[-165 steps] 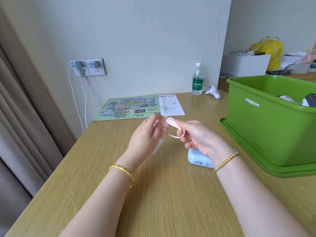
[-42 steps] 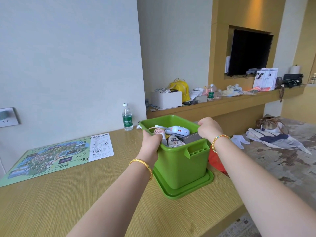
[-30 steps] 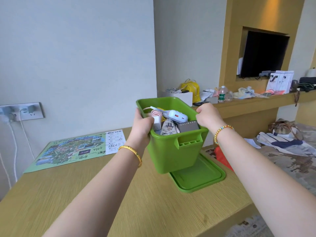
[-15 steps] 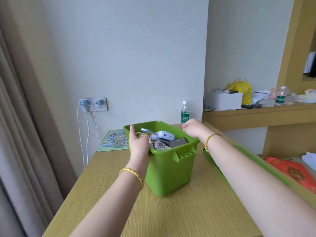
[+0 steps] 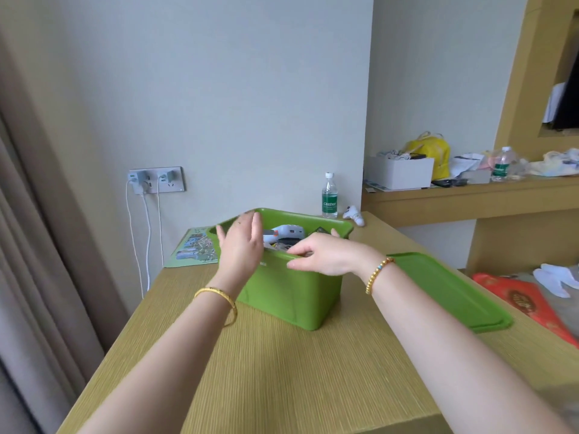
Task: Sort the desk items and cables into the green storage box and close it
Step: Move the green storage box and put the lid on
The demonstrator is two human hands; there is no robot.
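Hands open, left hand (image 5: 242, 245) and right hand (image 5: 326, 255) over green storage box (image 5: 291, 296), gripping nothing

water bottle (image 5: 329, 195), green label, perhaps "Cestbon"

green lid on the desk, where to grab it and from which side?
Judgement: take the green lid by its raised rim at the two long edges, one of the hands on each, coming from above and the right. It lies flat on the desk, right of the green storage box, so only the rim offers purchase. The right hand is nearest.
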